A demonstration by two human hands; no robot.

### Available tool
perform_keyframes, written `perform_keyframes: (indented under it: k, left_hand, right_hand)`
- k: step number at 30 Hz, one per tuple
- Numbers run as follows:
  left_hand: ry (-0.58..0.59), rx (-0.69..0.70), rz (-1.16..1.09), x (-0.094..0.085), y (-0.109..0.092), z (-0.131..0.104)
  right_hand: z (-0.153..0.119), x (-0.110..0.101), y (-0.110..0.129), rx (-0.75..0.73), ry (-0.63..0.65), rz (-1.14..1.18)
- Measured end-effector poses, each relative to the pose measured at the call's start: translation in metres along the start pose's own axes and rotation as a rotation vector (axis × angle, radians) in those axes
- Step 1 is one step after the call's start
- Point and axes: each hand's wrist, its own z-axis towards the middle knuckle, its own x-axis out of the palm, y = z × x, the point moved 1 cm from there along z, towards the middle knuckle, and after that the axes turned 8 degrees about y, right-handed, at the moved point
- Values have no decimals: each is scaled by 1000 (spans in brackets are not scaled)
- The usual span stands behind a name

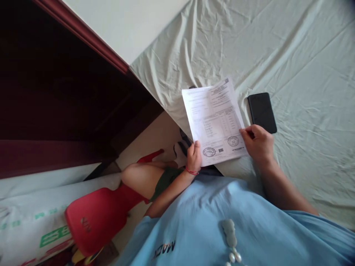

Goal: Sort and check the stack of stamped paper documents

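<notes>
A printed paper sheet (213, 122) with two round stamps near its lower edge is held up over the pale bedsheet. My left hand (194, 158), with a red string on the wrist, pinches its lower left edge, thumb on top. At its right edge, my right hand (257, 143) has thumb and bent fingers closed on the paper. Just beyond the right hand lies a black smartphone (262, 112), screen dark. Small dark parts of something peek out behind the sheet's top left; I cannot tell what it is.
The wrinkled bedsheet (305, 111) spreads to the right and back. On the left stands a dark red cabinet (69, 85). Lower left are a red plastic chair (97, 218) and a white printed sack (24, 221). A narrow strip of floor (146, 136) runs beside the bed.
</notes>
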Motion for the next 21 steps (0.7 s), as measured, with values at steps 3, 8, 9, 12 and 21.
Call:
perform_keyframes:
  k: [3, 8, 9, 12, 21]
  left_hand:
    - [-9, 7, 33, 0, 2, -8]
    - [76, -24, 67, -6, 2, -10]
    - [115, -33, 89, -8, 0, -9]
    - [244, -65, 145, -15, -7, -7]
    - [410, -249, 4, -10, -20, -25]
  right_hand:
    - [-4, -6, 9, -19, -57, -60]
    - [-8, -18, 16, -30, -35, -161]
    - [-8, -21, 15, -27, -21, -153]
    - [-7, -31, 14, 32, 78, -11]
    - [-21, -31, 80, 52, 412, 723]
